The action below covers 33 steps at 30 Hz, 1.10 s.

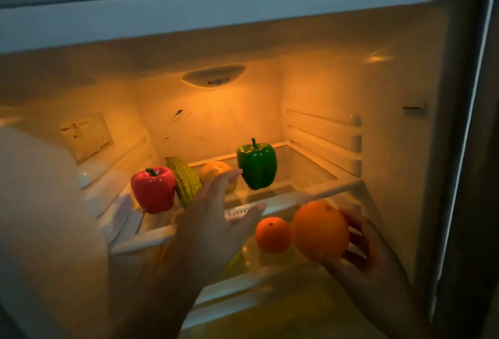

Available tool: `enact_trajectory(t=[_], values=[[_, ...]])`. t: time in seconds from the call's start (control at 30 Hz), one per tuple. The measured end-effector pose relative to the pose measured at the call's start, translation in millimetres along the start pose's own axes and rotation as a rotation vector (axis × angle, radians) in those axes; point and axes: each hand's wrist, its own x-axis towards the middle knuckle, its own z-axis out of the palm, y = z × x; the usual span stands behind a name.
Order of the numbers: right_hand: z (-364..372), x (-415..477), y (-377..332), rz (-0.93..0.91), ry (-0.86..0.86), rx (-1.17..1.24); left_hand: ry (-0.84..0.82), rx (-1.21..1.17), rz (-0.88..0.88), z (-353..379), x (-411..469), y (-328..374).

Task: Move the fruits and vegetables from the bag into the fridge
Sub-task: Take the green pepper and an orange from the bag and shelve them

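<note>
Free shelf (310, 174) right of green pepper (257, 165)

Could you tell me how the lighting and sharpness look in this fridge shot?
Head view: warm orange light from the fridge lamp tints everything; the green pepper and red pepper are fairly crisp; the left hand is slightly soft, the door frame dark, with glare on the right wall.

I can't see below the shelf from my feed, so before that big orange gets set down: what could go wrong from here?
1. The large orange in the right hand is going in right beside the small orange; a nudge could send that one rolling.
2. The open left hand hovers close to the green bell pepper and bitter gourd on the glass shelf; a careless move might topple them.
</note>
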Motion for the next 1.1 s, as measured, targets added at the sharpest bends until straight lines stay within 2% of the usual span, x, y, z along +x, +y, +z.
enact_trajectory(t=[0.23, 0.4, 0.5, 0.67, 0.97, 1.1], values=[[3.4, -6.4, 25.8, 0.041, 0.006, 0.015, 0.039, 0.01, 0.081, 17.0, -57.8, -9.6], [8.0, -7.3, 35.9, 0.048, 0.031, -0.019, -0.222, 0.011, -0.052, 52.6, -72.6, -35.3], [8.6, -7.9, 48.4, 0.029, 0.067, -0.038, -0.325, 0.107, -0.051, 71.0, -68.4, -42.6], [5.6, -11.9, 63.9, -0.005, 0.165, -0.1, -0.399, 0.281, 0.044, 92.8, -44.2, -36.0], [-7.9, -10.5, 70.7, 0.065, 0.139, -0.126, -0.454, 0.356, 0.063, 117.8, -13.0, -28.1], [-14.2, -10.6, 69.0, 0.079, 0.136, -0.112, -0.459, 0.434, 0.155, 122.1, -9.2, -32.9]])
